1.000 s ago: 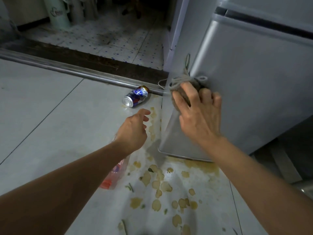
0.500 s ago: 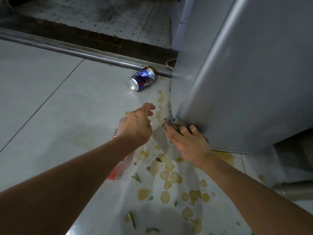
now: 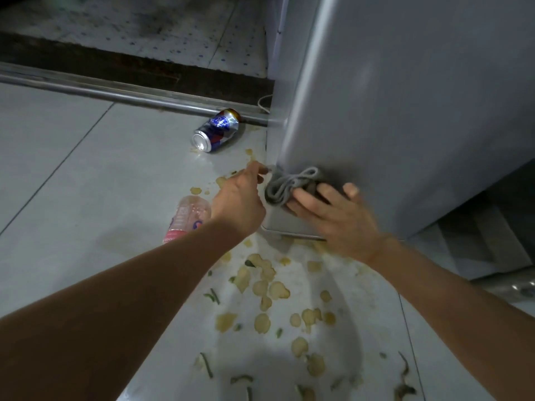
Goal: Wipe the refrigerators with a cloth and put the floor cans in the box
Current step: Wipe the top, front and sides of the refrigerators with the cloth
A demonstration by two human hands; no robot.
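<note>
My right hand [image 3: 338, 221] presses a bunched grey cloth [image 3: 289, 183] with straight fingers against the lower corner of the grey refrigerator [image 3: 405, 111], just above its bottom edge. My left hand [image 3: 240, 201] hovers beside the cloth's left end with loosely curled fingers and holds nothing. A blue and silver can [image 3: 217, 131] lies on its side on the floor, beyond my left hand and near the refrigerator's corner.
A clear plastic bottle with a pink label [image 3: 188, 218] lies on the tiles, partly under my left forearm. Yellowish chips and green scraps [image 3: 269, 287] litter the floor before the refrigerator. A metal door track [image 3: 115, 94] runs behind the can. A white cord [image 3: 262, 102] shows by the refrigerator.
My right hand slid the cloth down the refrigerator's corner to its base, then a little up and right onto the front face. My left hand stayed hovering close by.
</note>
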